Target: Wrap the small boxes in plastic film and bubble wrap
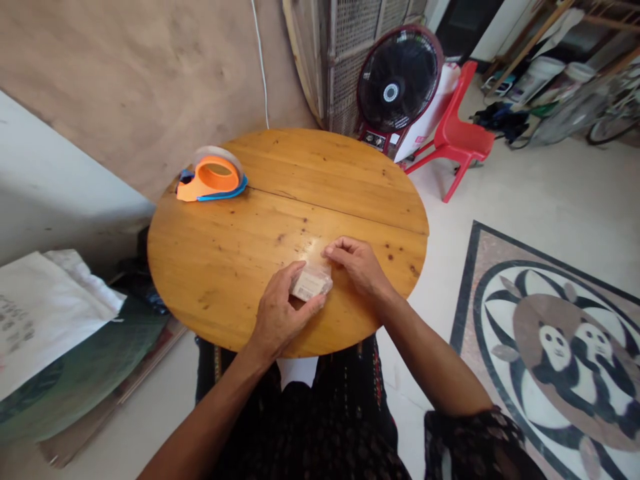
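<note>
A small packet in clear plastic with a pale printed label (309,284) is near the front middle of the round wooden table (225,267). My left hand (283,310) grips it from the left, thumb at its near side and fingertips at its far left corner. My right hand (357,263) is just beyond the packet's right side, thumb and forefinger pinched together. Whatever lies between those fingertips is too small to make out; it may be clear film. An orange and blue tape dispenser (215,177) with a roll of tape stands at the table's far left.
Behind the table's right edge stand a dark red fan (400,80) and a red plastic chair (463,137). White sacks (50,313) lie at the left beside the table. A panda floor pattern (565,353) is at the right. A white cord (263,67) hangs down the wall.
</note>
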Demonstrator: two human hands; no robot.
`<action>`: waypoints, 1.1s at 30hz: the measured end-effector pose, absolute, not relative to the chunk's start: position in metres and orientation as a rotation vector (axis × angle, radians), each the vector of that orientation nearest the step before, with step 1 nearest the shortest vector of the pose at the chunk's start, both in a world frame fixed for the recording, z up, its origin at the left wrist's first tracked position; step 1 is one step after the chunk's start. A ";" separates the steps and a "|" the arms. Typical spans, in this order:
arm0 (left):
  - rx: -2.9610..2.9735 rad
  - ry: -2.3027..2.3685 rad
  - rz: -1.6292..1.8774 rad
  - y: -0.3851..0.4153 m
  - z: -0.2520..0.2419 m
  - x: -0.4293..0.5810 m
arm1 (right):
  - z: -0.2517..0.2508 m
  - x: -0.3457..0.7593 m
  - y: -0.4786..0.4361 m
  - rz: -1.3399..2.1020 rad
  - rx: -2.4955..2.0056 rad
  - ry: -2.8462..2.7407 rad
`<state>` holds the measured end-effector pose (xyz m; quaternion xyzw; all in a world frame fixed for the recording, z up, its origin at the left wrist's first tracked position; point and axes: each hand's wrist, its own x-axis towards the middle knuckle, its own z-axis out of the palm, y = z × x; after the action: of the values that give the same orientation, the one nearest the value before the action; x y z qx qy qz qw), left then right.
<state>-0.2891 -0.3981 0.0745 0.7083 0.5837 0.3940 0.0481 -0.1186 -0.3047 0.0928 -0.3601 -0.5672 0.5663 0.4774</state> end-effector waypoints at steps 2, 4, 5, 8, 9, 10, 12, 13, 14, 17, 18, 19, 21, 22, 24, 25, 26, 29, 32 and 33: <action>2.168 1.773 1.228 -0.401 0.072 -0.289 | 0.094 -0.118 -0.303 1.389 -0.860 -1.389; 2.178 1.765 1.262 -0.403 0.070 -0.289 | 0.095 -0.118 -0.302 1.397 -0.834 -1.389; 2.185 1.760 1.276 -0.405 0.069 -0.290 | 0.096 -0.119 -0.302 1.399 -0.822 -1.387; 2.200 1.744 1.298 -0.407 0.066 -0.289 | 0.096 -0.120 -0.303 1.399 -0.792 -1.383; 2.201 1.740 1.307 -0.408 0.065 -0.289 | 0.096 -0.121 -0.304 1.396 -0.785 -1.380; 2.202 1.735 1.317 -0.408 0.065 -0.289 | 0.097 -0.121 -0.304 1.393 -0.784 -1.377; 2.208 1.726 1.344 -0.408 0.063 -0.288 | 0.098 -0.120 -0.304 1.393 -0.802 -1.372; 2.215 1.722 1.357 -0.408 0.063 -0.288 | 0.098 -0.119 -0.304 1.395 -0.814 -1.369; 2.224 1.716 1.365 -0.407 0.062 -0.287 | 0.099 -0.118 -0.304 1.398 -0.825 -1.368; 2.248 1.693 1.385 -0.407 0.060 -0.287 | 0.101 -0.116 -0.302 1.404 -0.818 -1.380; 2.253 1.689 1.389 -0.407 0.059 -0.287 | 0.102 -0.116 -0.302 1.399 -0.804 -1.389; 2.254 1.691 1.395 -0.407 0.059 -0.287 | 0.103 -0.116 -0.303 1.388 -0.790 -1.402; 2.250 1.695 1.411 -0.409 0.060 -0.288 | 0.106 -0.117 -0.305 1.354 -0.767 -1.436; 2.247 1.693 1.423 -0.411 0.061 -0.289 | 0.107 -0.118 -0.307 1.338 -0.758 -1.456; 2.247 1.681 1.449 -0.414 0.062 -0.290 | 0.112 -0.119 -0.311 1.324 -0.739 -1.496; 2.252 1.674 1.460 -0.416 0.063 -0.291 | 0.113 -0.119 -0.313 1.328 -0.725 -1.511; 2.264 1.669 1.468 -0.417 0.063 -0.292 | 0.115 -0.119 -0.314 1.334 -0.709 -1.522; 2.297 1.683 1.479 -0.420 0.061 -0.293 | 0.118 -0.120 -0.315 1.356 -0.691 -1.526; 2.262 1.735 1.514 -0.420 0.057 -0.294 | 0.118 -0.121 -0.313 1.391 -0.720 -1.494; 2.258 1.746 1.525 -0.420 0.057 -0.294 | 0.118 -0.122 -0.312 1.402 -0.730 -1.484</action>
<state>-0.2937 -0.4196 0.0568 0.6969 0.5389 0.4708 -0.0471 -0.1216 -0.3122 0.1181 -0.2975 -0.6048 0.5716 0.4678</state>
